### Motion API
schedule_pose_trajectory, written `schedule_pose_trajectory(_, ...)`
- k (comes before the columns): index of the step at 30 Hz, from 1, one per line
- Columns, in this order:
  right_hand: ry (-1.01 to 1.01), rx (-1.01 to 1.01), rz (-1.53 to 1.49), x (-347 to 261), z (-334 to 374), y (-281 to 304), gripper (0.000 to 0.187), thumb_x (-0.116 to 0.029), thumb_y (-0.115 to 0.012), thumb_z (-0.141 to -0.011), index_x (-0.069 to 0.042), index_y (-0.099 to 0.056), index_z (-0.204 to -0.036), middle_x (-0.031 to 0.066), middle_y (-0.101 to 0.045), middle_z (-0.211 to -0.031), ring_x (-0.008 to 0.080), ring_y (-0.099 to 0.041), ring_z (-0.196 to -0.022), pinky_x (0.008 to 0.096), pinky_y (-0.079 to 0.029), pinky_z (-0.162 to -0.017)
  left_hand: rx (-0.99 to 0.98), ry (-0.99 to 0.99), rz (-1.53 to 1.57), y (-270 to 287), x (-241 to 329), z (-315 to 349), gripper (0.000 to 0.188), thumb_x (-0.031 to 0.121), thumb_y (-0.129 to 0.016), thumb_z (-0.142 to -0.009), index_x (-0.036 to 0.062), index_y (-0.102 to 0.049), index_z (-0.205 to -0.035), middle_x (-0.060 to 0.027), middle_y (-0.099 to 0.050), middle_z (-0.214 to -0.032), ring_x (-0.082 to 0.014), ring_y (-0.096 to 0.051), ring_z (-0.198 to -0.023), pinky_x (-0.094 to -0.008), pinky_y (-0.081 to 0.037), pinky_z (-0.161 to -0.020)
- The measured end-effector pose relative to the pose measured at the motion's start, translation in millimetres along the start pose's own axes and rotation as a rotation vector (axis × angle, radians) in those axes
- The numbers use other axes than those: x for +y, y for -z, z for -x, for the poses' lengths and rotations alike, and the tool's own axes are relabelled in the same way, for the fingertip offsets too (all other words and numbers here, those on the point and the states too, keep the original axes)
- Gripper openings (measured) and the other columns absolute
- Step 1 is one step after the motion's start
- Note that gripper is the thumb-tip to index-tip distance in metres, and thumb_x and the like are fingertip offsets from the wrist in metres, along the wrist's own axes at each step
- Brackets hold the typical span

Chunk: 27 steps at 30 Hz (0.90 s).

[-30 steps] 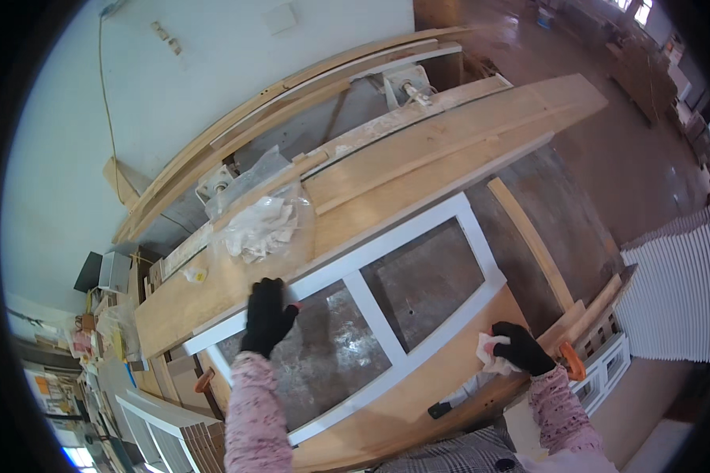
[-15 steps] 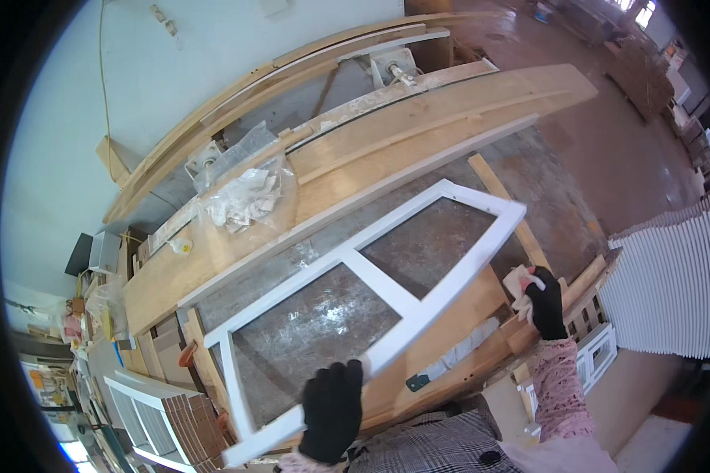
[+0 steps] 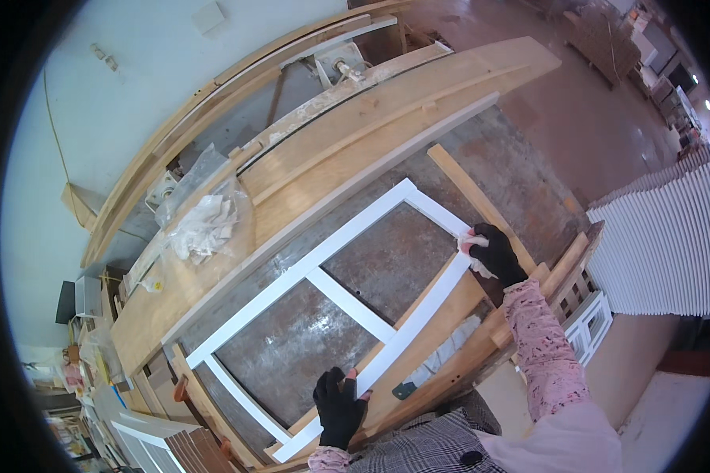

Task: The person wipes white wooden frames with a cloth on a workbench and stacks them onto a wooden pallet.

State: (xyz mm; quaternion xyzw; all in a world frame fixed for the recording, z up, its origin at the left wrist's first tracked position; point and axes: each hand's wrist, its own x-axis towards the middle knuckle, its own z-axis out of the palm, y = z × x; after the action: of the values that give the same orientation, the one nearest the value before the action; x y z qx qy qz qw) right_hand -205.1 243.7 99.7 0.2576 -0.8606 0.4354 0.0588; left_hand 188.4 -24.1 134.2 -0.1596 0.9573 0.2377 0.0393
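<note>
A white wooden frame point(image 3: 355, 303) with one crossbar and two openings lies slantwise over the workbench. My left hand point(image 3: 341, 408), in a black glove with bare fingertips, grips its near long rail, thumb and fingers on either side of the rail. At the frame's right corner is my right hand point(image 3: 493, 252), gloved the same way. It is closed on a crumpled white cloth point(image 3: 473, 246) and presses it against the corner. The palm side of the right hand is hidden.
Wooden strips point(image 3: 481, 201) lie under and beside the frame. A grey-white strip with a dark green end point(image 3: 442, 359) is on the near board. Beyond is a plastic bag point(image 3: 209, 221) with white wads. At right stands a stack of white panels point(image 3: 661, 236); an orange-handled tool point(image 3: 180, 388) is at left.
The frame's raised near side has come down onto the bench. My right hand has moved left with the cloth onto the frame's corner. The left hand stays at the near rail.
</note>
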Motion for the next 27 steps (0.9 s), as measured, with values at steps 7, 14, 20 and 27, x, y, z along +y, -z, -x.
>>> schedule_pose_trajectory(7, -0.367, -0.008, 0.221, 11.2, -17.0, -5.0, 0.027, -0.026, -0.070, -0.083, -0.006, -0.064, -0.099, 0.0189, -0.068, -0.081, 0.0360, -0.069, -0.081, 0.0442, -0.053, -0.073, 0.029, -0.034, -0.033, 4.7, 0.3, -2.6, 0.069, 0.031, -0.083, -0.073, 0.0121, -0.057, -0.134, -0.0185, -0.052, -0.130, -0.0412, -0.045, -0.124, -0.0558, -0.037, -0.102)
schedule_pose_trajectory(14, -0.264, -0.187, 0.187, 9.7, -3.4, -3.0, 0.030, -0.029, -0.068, -0.083, -0.010, -0.063, -0.105, 0.0177, -0.068, -0.090, 0.0394, -0.067, -0.090, 0.0483, -0.052, -0.079, 0.069, -0.028, -0.021, 2.7, -4.8, 2.0, 0.066, 0.034, -0.082, -0.075, 0.0139, -0.058, -0.133, -0.0191, -0.051, -0.133, -0.0413, -0.045, -0.125, -0.0560, -0.038, -0.101)
schedule_pose_trajectory(20, -0.169, -0.122, 0.536, 4.7, -59.5, 0.3, 0.032, -0.026, -0.064, -0.088, -0.011, -0.060, -0.116, 0.0177, -0.070, -0.092, 0.0408, -0.067, -0.089, 0.0508, -0.051, -0.075, 0.023, -0.028, -0.077, 2.4, -8.5, 2.9, 0.064, 0.037, -0.079, -0.078, 0.0158, -0.057, -0.135, -0.0201, -0.050, -0.136, -0.0422, -0.045, -0.127, -0.0566, -0.039, -0.102)
schedule_pose_trajectory(27, -0.230, -0.367, 0.114, -28.2, -137.7, -85.2, 0.034, -0.035, -0.070, -0.084, -0.008, -0.067, -0.105, 0.0195, -0.069, -0.099, 0.0370, -0.065, -0.102, 0.0456, -0.050, -0.085, 0.041, -0.014, -0.039, 2.9, -2.5, -3.4, 0.064, 0.038, -0.079, -0.079, 0.0160, -0.058, -0.136, -0.0203, -0.051, -0.135, -0.0420, -0.046, -0.126, -0.0571, -0.040, -0.100)
